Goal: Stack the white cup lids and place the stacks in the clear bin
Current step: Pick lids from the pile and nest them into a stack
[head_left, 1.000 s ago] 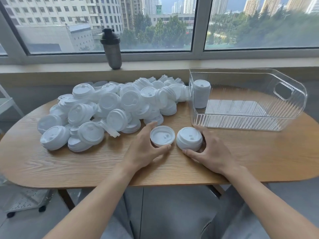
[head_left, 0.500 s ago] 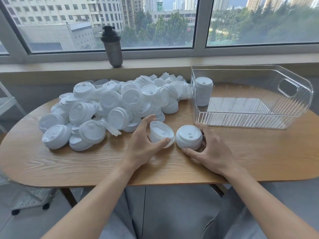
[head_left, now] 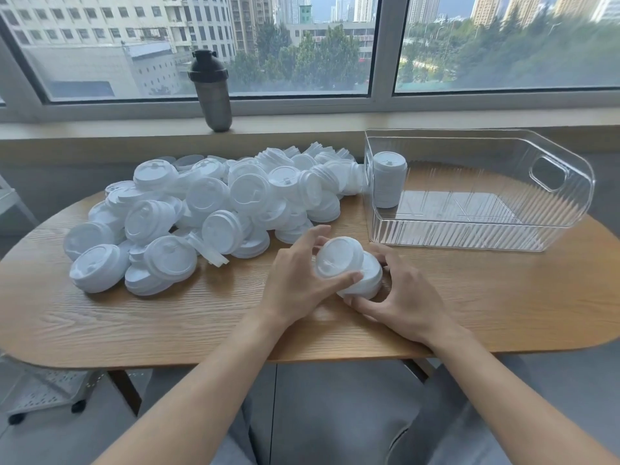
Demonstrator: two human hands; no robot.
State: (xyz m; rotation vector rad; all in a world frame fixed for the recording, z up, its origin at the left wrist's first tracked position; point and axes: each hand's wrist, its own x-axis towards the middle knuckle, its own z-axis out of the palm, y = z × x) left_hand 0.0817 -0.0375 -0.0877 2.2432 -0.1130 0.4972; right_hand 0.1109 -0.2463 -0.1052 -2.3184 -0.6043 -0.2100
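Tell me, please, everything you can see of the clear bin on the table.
The clear bin is a transparent, seemingly plastic tub with ribbed walls, rounded corners and an oval handle cut-out in its right end wall. It sits upright on the right part of the wooden table, near the window sill. Inside, one upright stack of white lids stands in the far left corner; the rest of its floor shows bare. Loose lids from the pile lie against its left wall outside. Neither hand touches it.
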